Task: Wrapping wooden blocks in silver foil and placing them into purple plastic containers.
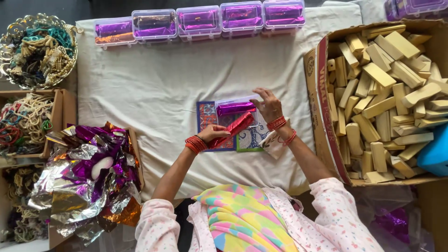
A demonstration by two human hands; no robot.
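Red foil-wrapped bar [233,128]: glossy, long, tilted diagonally, lower end gripped, upper end resting over the clear plastic box [238,108]. Purple foil-wrapped bar [235,108]: shiny, lay roughly level inside that box. Box sat open at cloth centre, on patterned cards, far edge touched by fingers.

Pink speckled sleeves [154,224] — red bangles [196,143] — bright multicoloured scarf [245,217]
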